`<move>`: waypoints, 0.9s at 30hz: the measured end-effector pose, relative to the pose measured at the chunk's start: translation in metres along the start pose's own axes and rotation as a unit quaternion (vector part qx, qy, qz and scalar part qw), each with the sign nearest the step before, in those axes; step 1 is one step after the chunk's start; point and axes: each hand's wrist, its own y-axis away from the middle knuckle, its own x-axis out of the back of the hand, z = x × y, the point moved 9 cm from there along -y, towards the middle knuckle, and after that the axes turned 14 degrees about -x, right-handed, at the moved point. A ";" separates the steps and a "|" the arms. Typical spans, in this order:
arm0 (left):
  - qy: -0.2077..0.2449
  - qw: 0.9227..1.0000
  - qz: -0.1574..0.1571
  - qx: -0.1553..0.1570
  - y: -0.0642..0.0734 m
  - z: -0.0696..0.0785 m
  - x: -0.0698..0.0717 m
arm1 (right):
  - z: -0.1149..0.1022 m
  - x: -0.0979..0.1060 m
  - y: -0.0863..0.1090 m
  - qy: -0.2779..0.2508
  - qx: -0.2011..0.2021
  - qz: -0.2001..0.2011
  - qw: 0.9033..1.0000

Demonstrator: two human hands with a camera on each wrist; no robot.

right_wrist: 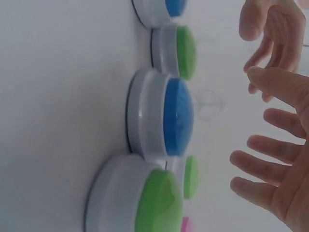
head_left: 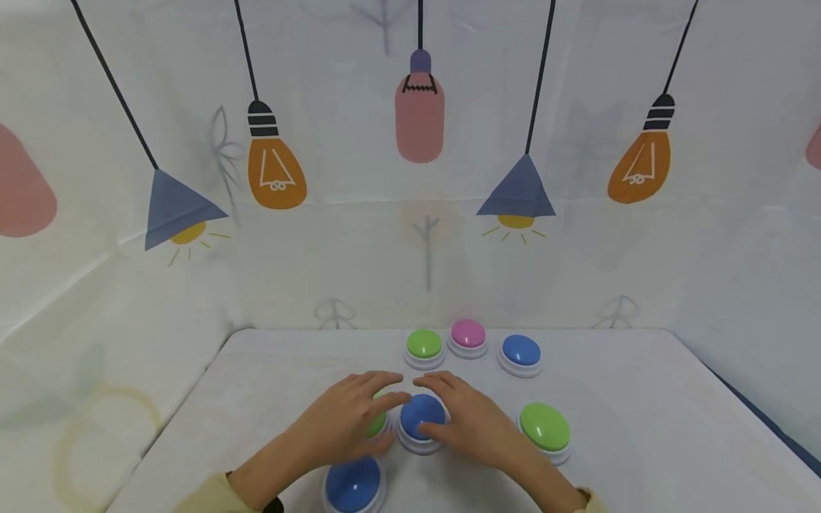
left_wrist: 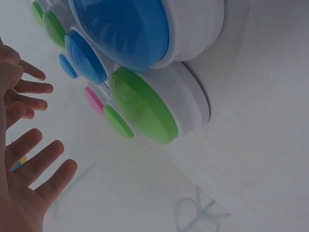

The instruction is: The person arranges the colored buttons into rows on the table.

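"What was hard to see?"

"The left hand point(head_left: 346, 419) hid most of one green button point(head_left: 377, 426), and the bottom edge cut off the nearest blue button point(head_left: 353, 486)."

"And the middle blue button point(head_left: 420, 413)?"

"It stood on the white table point(head_left: 256, 385) between the hands, round, dome facing up, partly covered by the right hand point(head_left: 473, 422)."

"The grip?"

"Empty: both hung above the buttons, fingers spread and loosely bent."
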 end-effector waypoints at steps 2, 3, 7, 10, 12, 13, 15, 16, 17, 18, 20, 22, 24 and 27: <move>0.002 1.000 -0.001 0.007 -0.006 -0.008 -0.003 | 0.006 0.005 -0.005 0.004 -0.006 0.006 1.000; 0.004 1.000 0.001 0.009 -0.009 -0.012 -0.004 | 0.008 0.008 -0.007 0.004 -0.007 0.009 1.000; 0.018 1.000 0.009 0.022 -0.020 -0.025 -0.007 | 0.015 0.019 -0.019 0.005 -0.015 0.020 1.000; 0.028 0.999 0.011 0.032 -0.027 -0.035 -0.008 | 0.022 0.025 -0.029 0.007 -0.029 0.020 0.999; 0.036 0.998 0.010 0.042 -0.032 -0.043 -0.010 | 0.025 0.028 -0.037 0.005 -0.034 0.020 0.999; 0.042 0.998 0.008 0.049 -0.033 -0.047 -0.012 | 0.027 0.029 -0.041 0.006 -0.037 0.020 0.999; 0.048 0.997 0.005 0.064 -0.035 -0.056 -0.015 | 0.031 0.030 -0.049 0.001 -0.044 0.022 0.999; 0.052 0.996 0.006 0.069 -0.036 -0.060 -0.017 | 0.034 0.030 -0.053 -0.002 -0.048 0.023 0.999; 0.056 0.996 0.005 0.076 -0.037 -0.064 -0.019 | 0.036 0.030 -0.057 -0.007 -0.052 0.024 0.998; 0.060 0.995 0.005 0.082 -0.038 -0.068 -0.022 | 0.038 0.030 -0.061 -0.011 -0.057 0.024 0.998; 0.063 0.994 0.004 0.093 -0.040 -0.076 -0.027 | 0.043 0.028 -0.068 -0.018 -0.070 0.023 0.997; 0.066 0.993 0.001 0.102 -0.042 -0.083 -0.034 | 0.046 0.026 -0.074 -0.020 -0.073 0.020 0.997; 0.076 0.991 -0.004 0.115 -0.044 -0.090 -0.041 | 0.047 0.023 -0.079 -0.014 -0.071 0.015 0.997; 0.096 0.986 -0.022 0.134 -0.043 -0.099 -0.053 | 0.048 0.017 -0.088 0.008 -0.061 0.009 0.998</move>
